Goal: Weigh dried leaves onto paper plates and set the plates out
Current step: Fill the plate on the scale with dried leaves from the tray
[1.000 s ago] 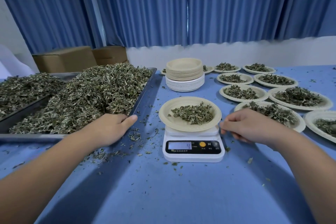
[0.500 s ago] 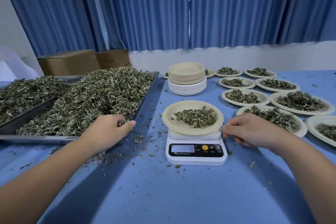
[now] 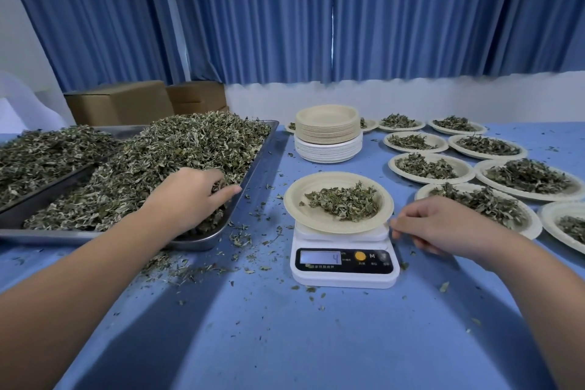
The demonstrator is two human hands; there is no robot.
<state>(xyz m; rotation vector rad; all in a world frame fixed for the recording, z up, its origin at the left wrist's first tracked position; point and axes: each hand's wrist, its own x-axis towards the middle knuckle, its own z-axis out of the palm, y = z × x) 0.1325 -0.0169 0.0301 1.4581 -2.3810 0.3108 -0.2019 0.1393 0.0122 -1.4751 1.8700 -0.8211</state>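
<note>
While the left hand's (image 3: 190, 196) fingers (image 3: 226, 191) curled into the dried leaves (image 3: 152, 168) at the near corner of the metal tray (image 3: 253, 161), the right hand (image 3: 443, 225) hung loosely curled with nothing in it, its fingertips (image 3: 395, 225) just beside the paper plate (image 3: 338, 201) of leaves on the white scale (image 3: 345, 260). Filled plates (image 3: 474, 199) lay to the right on the blue table (image 3: 285, 342).

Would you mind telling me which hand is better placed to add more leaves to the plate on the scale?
Left. The left hand is already in the leaf pile on the metal tray, while the right hand rests beside the scale, apparently empty.
</note>
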